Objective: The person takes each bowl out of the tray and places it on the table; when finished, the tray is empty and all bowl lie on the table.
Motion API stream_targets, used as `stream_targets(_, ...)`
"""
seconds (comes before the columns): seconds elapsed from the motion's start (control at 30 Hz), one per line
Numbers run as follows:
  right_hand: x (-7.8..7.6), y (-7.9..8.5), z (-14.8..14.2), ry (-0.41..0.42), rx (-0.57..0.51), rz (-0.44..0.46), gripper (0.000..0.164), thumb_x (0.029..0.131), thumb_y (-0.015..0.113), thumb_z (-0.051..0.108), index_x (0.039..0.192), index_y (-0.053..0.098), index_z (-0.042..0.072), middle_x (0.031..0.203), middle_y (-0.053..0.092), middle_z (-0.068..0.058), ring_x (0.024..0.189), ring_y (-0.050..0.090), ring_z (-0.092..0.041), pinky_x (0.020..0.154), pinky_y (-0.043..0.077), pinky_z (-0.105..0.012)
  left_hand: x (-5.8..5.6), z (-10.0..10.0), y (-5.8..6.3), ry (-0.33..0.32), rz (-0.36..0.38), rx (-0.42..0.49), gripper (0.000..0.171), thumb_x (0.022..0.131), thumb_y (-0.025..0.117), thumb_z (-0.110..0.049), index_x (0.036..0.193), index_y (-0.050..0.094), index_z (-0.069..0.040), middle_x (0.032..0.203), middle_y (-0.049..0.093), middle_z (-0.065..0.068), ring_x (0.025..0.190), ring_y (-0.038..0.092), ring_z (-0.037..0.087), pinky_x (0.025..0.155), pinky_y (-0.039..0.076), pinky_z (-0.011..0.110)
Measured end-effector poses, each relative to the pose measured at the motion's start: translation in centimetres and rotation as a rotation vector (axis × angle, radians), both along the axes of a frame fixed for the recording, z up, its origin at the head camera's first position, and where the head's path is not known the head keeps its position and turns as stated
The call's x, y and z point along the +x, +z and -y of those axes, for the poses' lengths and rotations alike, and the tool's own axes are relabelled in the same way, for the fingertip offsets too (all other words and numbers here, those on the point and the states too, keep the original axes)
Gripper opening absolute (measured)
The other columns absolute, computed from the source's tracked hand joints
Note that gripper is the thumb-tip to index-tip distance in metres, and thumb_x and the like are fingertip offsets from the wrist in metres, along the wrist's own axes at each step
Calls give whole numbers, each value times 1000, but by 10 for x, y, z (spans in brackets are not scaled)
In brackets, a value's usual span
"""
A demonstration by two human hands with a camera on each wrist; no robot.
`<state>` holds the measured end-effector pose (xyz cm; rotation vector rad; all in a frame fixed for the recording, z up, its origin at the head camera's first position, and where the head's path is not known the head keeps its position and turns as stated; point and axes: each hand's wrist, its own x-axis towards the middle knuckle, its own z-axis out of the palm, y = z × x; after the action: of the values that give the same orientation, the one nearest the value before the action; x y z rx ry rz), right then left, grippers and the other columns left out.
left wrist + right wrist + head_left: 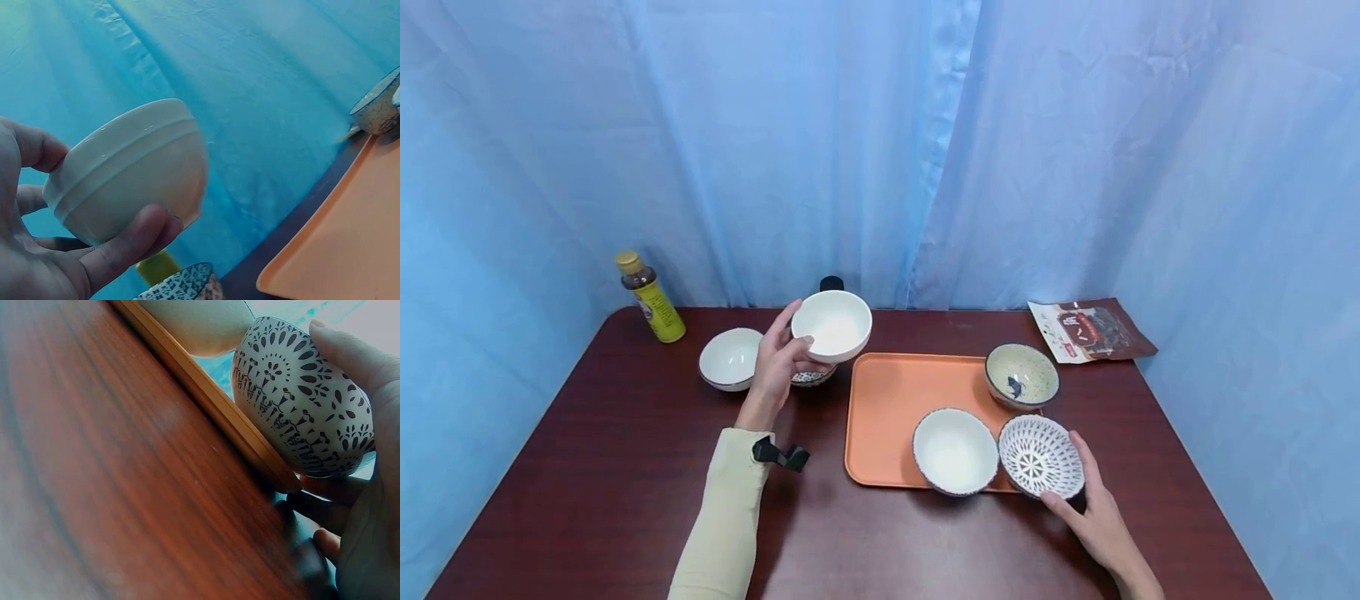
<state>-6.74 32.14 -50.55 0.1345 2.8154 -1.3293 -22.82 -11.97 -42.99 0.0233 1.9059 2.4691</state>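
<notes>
My left hand (pixel 782 354) holds a plain white bowl (pixel 832 327) up off the table, thumb over its rim and fingers beneath it. The left wrist view shows the bowl's smooth side with a raised band (pixel 134 169). At the tray's right front corner, my right hand (pixel 1097 517) grips a black-and-white patterned bowl (pixel 1041 457) by its right side. In the right wrist view the thumb lies along that bowl's dark petal print (pixel 300 400), and the fingers reach under it. A white bowl with a speckled rim (pixel 956 452) stands right beside it on the orange tray (pixel 887 417).
A speckled bowl with a dark fish motif (pixel 1022 375) stands at the tray's back right. Left of the tray are a white bowl (pixel 730 360) and a patterned bowl (pixel 811 379), partly hidden. A yellow-labelled bottle (pixel 655 304) and a snack bag (pixel 1090 331) stand farther back.
</notes>
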Motion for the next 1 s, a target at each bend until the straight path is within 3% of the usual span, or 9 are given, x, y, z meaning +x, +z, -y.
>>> stream_targets(0.43,0,-2,0,3,-12,-27,98,93,68,30,163,0,28,168,13,-20,147,22,-39,110,28,-67,2,19,1,26,-16,1,71,94,45,3,160,24,-14,158,32,27,65,72,11,61,64,33)
stream_targets(0.57,1,-2,-1,3,-10,-31,97,93,68,29,163,1,28,167,14,-20,149,20,-33,111,27,-67,4,26,2,36,-11,13,71,94,44,3,160,25,-14,159,31,26,67,73,11,60,64,32)
stream_targets(1.0,2,-4,-2,11,-10,-48,97,93,69,28,163,2,29,167,15,-19,150,20,-26,109,29,-68,10,60,1,96,-7,3,69,97,42,3,161,22,-16,156,30,27,66,73,10,63,65,32)
